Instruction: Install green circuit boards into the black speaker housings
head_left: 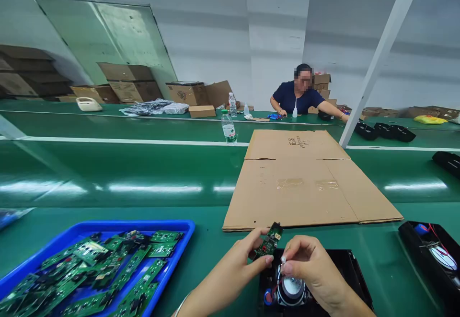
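Note:
My left hand [247, 257] is closed on a small green circuit board [269, 241], held tilted by its edges. Close to its right, my right hand [311, 264] pinches a small white plug connector [283, 259] between thumb and fingertips. Connector and board look apart. Thin red and black wires run down from the connector. Below both hands lies an open black speaker housing [345, 264], with a round silver speaker [293, 288] and a blue cylindrical part [268, 297] in it. My right hand hides part of the housing.
A blue tray [190, 230] of several circuit boards stands left. Flattened cardboard [298, 187] lies ahead, and another open black housing [431, 254] at right. A water bottle [229, 127] stands beyond, left of a white post [381, 58]. Across the bench sits a co-worker [298, 96].

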{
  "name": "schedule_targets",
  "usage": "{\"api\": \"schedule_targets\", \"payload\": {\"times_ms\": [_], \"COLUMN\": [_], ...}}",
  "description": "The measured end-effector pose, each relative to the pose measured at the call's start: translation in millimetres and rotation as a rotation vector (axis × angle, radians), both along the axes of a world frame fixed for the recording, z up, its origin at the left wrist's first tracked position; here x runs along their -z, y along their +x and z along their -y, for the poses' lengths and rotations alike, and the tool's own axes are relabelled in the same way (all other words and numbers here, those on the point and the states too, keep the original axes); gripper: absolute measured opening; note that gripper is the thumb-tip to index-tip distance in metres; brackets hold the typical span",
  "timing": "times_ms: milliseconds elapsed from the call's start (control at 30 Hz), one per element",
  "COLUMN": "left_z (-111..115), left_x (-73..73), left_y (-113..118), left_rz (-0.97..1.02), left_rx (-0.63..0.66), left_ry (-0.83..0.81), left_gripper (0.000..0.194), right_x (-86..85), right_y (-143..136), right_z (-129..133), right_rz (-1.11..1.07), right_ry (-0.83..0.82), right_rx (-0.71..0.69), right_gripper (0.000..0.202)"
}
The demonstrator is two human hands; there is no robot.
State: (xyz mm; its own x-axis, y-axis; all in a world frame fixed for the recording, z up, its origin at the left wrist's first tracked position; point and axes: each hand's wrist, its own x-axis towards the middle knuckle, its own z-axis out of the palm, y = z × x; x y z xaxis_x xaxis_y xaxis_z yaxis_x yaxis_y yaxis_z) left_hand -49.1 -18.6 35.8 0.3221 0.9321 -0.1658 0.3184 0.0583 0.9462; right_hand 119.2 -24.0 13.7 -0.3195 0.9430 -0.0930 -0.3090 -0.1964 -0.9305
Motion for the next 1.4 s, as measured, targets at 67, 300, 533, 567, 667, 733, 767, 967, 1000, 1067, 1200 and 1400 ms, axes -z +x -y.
{"api": "schedule_targets", "payload": {"times_ms": [67,300,533,567,667,733,767,967,1000,1067,1200,1400], "left_z": [0,6,3,2,-1,-3,-5,-10,-9,-7,-2,-2], "left_x": [-0.4,-8.5,-14.4,-13.7,-11.9,-10.5,-9.3,1.3,1.5,-0.7,-8.8,-10.6], "left_y": [0,1,3,3,2,-1,-2,-6,-5,-3,2,5], "left_rz": [-0.015,-0.291,-0.124,-0.116,-0.099,-0.009,0.072,0.431,0.415,0.362,0.301,0.235], "left_rx": [0.084,0.141,0.119,0.108,0.079,0.069,0.063,0.053,0.061,0.081,0.073,0.042], "left_ry": [0.001,0.087,0.081,0.098,0.149,0.156,0.138,-0.228,-0.255,-0.266,-0.271,-0.259], "left_gripper": [0.031,0.015,0.020,0.021,0.020,0.022,0.023,0.043,0.045,0.047,0.049,0.048], "right_x": [-0.1,-8.4,-1.2,-0.3,0.2,-1.5,-2.7,-8.4,-7.8,-5.3,-0.5,-1.4], "right_y": [1,2,-1,0,0,0,0,-3,-4,-5,-6,-5], "right_z": [-2,1,-1,-1,-2,0,0,8,8,9,10,8], "right_rz": [0.059,0.658,0.677,0.661,0.618,0.604,0.609,0.779,0.803,0.844,0.919,0.952], "right_ry": [0.032,0.519,0.464,0.441,0.415,0.444,0.474,0.868,0.932,1.032,1.154,1.340], "right_rx": [-0.003,0.114,0.132,0.136,0.144,0.148,0.154,0.201,0.220,0.253,0.253,0.287], "right_gripper": [0.032,0.017,0.016,0.016,0.017,0.016,0.015,0.016,0.016,0.018,0.022,0.025]}}
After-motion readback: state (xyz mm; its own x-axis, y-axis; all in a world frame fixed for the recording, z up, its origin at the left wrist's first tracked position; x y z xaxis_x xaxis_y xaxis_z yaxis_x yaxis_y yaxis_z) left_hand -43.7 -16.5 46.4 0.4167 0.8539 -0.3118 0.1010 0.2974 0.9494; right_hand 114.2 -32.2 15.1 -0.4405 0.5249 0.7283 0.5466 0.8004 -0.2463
